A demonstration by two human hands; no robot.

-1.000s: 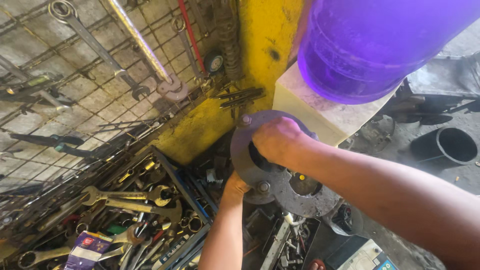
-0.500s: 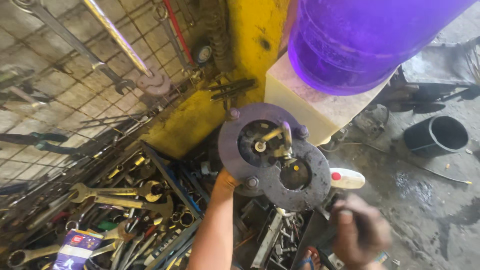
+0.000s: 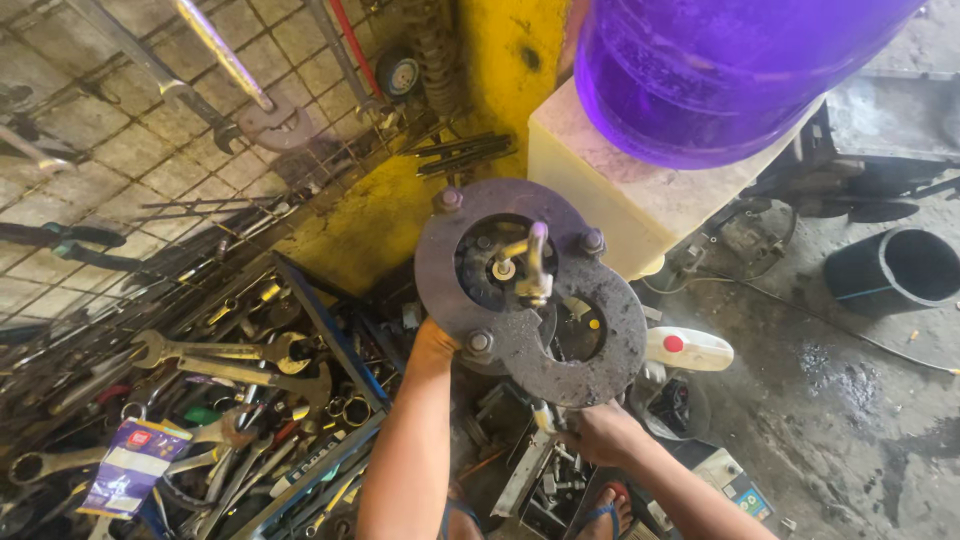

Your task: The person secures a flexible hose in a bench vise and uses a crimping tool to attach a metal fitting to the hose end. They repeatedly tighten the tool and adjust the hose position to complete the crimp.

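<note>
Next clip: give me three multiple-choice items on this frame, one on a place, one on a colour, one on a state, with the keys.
1. Where does the left hand hold the dark two-ring metal tool?
A. at its lower left edge
B. at its top bolt
C. at the centre handle

2. What colour is the big water jug on the pale block?
A. green
B. purple
C. clear

3. What is the right hand doing?
A. resting open on the floor
B. gripping the jug
C. closed on a small part under the tool

Answers: 1 A, the hand sits beside the lower left bolt. 2 B, the jug is see-through purple. 3 C, the fingers curl at the tool's bottom edge; what they grip is hidden.
</note>
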